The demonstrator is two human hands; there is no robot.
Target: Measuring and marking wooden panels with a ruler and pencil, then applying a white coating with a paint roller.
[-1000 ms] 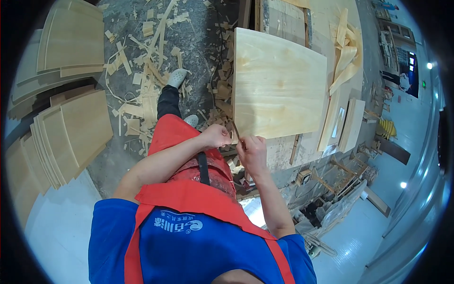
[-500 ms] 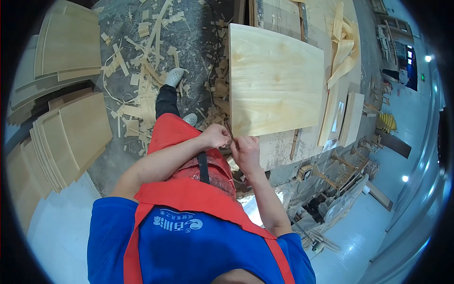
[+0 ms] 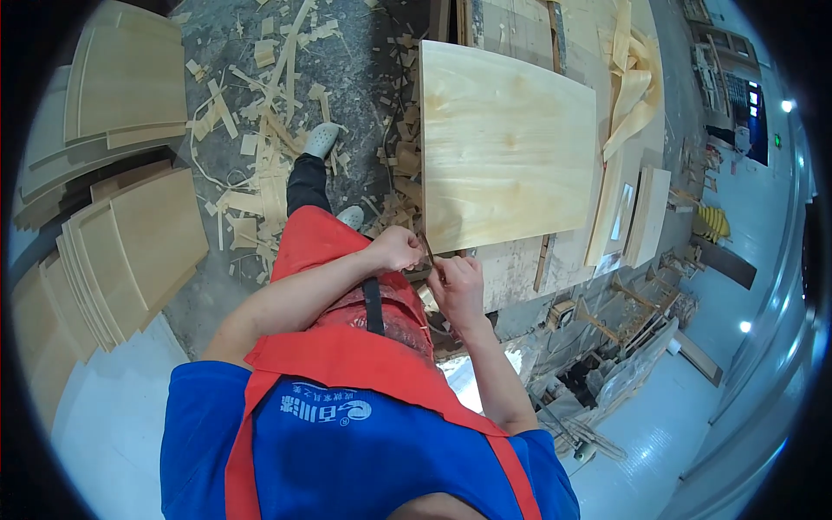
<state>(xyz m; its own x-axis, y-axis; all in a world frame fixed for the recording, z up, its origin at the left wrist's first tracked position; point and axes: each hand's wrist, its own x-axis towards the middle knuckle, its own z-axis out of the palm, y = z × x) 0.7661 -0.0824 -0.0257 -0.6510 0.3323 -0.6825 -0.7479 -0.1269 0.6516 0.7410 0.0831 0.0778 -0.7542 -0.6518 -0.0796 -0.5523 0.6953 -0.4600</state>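
Observation:
A pale wooden board [image 3: 511, 147] lies flat on the workbench in front of me, at its left side. Just off the board's near left corner, my two hands meet. Between them is a thin, dark, narrow strip-like piece [image 3: 427, 246], too small to name. My left hand [image 3: 397, 250] is closed, its fingers pinched at one side of this piece. Closed as well, my right hand [image 3: 459, 286] pinches at the piece's near end, beside the board's near edge. The fingertips are partly hidden.
Wood shavings and scraps [image 3: 251, 182] litter the floor to the left. Stacked panels [image 3: 143, 234] lean at the far left. On the workbench [image 3: 511, 269], narrow boards [image 3: 646, 217] and curled veneer strips [image 3: 633, 87] lie right of the board. Wooden stools [image 3: 641, 299] stand beyond.
My right hand has moved slightly right and nearer to me, so the gap between the hands is wider and more of the thin dark piece shows. My left hand has barely moved.

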